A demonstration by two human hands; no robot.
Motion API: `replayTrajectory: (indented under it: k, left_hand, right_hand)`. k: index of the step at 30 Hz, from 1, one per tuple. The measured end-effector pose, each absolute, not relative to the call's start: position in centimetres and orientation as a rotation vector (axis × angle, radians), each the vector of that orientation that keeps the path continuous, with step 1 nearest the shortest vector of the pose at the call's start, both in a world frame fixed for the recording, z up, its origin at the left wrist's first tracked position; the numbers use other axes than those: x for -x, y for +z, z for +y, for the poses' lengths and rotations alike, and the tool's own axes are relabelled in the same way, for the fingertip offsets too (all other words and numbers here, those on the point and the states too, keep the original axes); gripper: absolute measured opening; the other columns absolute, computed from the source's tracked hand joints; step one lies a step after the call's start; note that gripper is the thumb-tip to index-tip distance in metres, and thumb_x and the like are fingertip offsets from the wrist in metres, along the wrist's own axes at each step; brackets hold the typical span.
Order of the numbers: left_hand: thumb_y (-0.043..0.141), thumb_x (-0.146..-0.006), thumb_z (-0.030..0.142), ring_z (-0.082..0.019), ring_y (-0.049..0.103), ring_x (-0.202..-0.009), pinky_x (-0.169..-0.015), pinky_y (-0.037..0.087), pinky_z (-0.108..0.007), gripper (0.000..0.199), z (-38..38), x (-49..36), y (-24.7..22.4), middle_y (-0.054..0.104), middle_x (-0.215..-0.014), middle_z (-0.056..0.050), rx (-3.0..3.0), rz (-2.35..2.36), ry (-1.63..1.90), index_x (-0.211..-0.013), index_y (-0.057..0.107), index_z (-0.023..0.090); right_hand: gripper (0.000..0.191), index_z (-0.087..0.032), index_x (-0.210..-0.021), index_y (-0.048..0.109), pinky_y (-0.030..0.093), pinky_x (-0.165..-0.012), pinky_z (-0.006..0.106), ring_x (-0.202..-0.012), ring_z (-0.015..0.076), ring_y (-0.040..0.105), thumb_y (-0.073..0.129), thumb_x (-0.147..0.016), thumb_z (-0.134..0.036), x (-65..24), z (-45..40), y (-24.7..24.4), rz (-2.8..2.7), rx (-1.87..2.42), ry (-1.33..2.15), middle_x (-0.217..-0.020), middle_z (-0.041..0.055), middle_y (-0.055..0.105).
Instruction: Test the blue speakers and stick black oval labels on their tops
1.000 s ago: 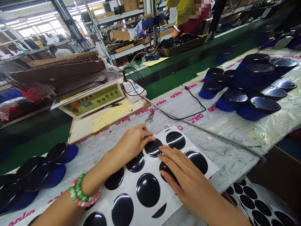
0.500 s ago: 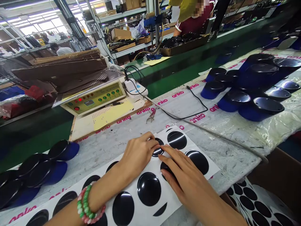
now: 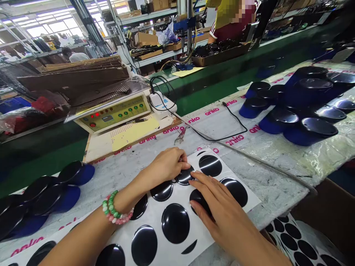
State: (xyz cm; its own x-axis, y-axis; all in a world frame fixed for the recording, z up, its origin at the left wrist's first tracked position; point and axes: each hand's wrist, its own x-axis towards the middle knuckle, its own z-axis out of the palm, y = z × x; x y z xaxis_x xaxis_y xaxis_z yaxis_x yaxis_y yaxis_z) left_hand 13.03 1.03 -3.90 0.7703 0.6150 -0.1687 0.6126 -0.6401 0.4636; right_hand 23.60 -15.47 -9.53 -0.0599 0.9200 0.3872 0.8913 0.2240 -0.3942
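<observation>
A white sheet [image 3: 180,197] with rows of glossy black round stickers lies across the table in front of me. My left hand [image 3: 170,164], a green and pink bead bracelet on its wrist, is closed in a pinch at the upper edge of one black round sticker [image 3: 185,177]. Its curled fingers hide what they grip. My right hand [image 3: 219,207] lies on the sheet with its fingers stretched out. Its fingertips touch the right edge of that same sticker, and the palm partly covers another sticker [image 3: 197,199].
Blue cups with black tops [image 3: 310,129] stand stacked at the right; more blue pieces [image 3: 66,195] sit at the left. Behind are a control box [image 3: 113,112], a power strip [image 3: 162,103] and a cable [image 3: 238,147] across the table. Beyond the green conveyor [image 3: 199,87] is another person.
My left hand has shifted slightly up and its fingers have curled in, showing more of the sticker under them. The left forearm uncovers another sticker. My right hand stays nearly in place.
</observation>
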Motion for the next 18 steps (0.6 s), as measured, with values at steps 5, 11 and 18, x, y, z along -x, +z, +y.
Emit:
replayTrajectory:
  k: [5, 11, 18]
  left_hand:
    - [0.055, -0.087, 0.016, -0.018, 0.062, -0.077, -0.066, 0.043, -0.027, 0.009, -0.8, -12.4, -4.1, 0.067, -0.087, -0.002, -2.538, 0.993, 0.113, -0.083, 0.063, 0.019]
    - [0.052, -0.093, 0.026, -0.02, 0.064, -0.079, -0.066, 0.043, -0.029, 0.018, -1.9, -11.7, -4.5, 0.065, -0.101, -0.004, -2.643, 0.999, 0.146, -0.105, 0.065, 0.022]
    - [0.048, -0.096, 0.028, -0.015, 0.059, -0.062, -0.052, 0.033, -0.026, 0.024, -2.7, -10.8, -5.2, 0.065, -0.1, -0.005, -2.773, 0.946, 0.218, -0.099, 0.071, 0.023]
  right_hand:
    - [0.032, -0.015, -0.125, 0.045, 0.047, -0.1, 0.049, -0.125, 0.0244, 0.051, 0.046, -0.093, -0.017, -23.5, -15.6, -9.5, -1.952, 1.658, 0.046, -0.132, 0.0156, 0.057]
    - [0.031, -0.019, -0.126, 0.044, 0.044, -0.1, 0.048, -0.127, 0.0243, 0.048, 0.047, -0.094, -0.019, -23.5, -15.6, -9.6, -1.937, 1.663, 0.11, -0.134, 0.0136, 0.055]
    - [0.061, -0.022, -0.137, 0.031, 0.047, -0.09, 0.049, -0.116, 0.0294, 0.051, 0.062, -0.085, -0.027, -24.5, -14.9, -8.8, -1.829, 1.799, 0.336, -0.13, 0.0147, 0.053]
